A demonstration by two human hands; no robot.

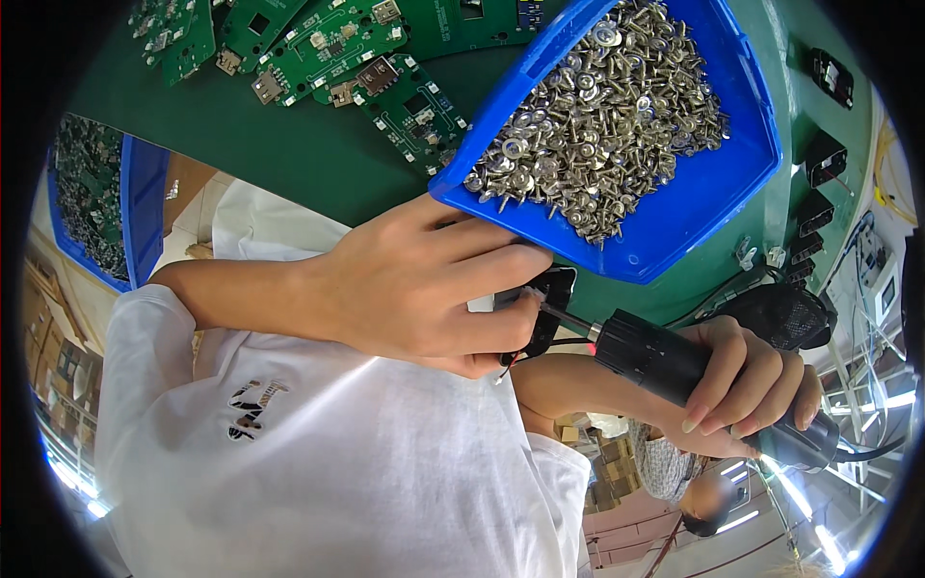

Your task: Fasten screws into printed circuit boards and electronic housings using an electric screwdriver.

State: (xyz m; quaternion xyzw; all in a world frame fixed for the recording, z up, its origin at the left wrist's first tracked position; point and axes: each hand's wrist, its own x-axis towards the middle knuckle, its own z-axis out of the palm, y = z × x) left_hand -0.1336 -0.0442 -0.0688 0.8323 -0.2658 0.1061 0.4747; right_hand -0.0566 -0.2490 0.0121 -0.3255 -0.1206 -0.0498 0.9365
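My left hand (434,279) is closed on a small black plastic housing (556,287), which its fingers partly hide. A thin wire with a pale connector (501,378) hangs from below those fingers. In my right hand (756,380) is a black corded electric screwdriver (641,354), gripped around its body. The bit (570,318) points left at the housing, close to my left fingertips. Whether it sits on a screw cannot be made out. Just beyond my left hand stands a blue bin (665,241) heaped with small silver screws (588,125).
Green circuit boards (337,48) lie at the far left of the green table (289,164). Several black housings (814,212) line its right side. A blue crate of boards (145,212) stands at the left. Another person (665,462) is in the background at lower right.
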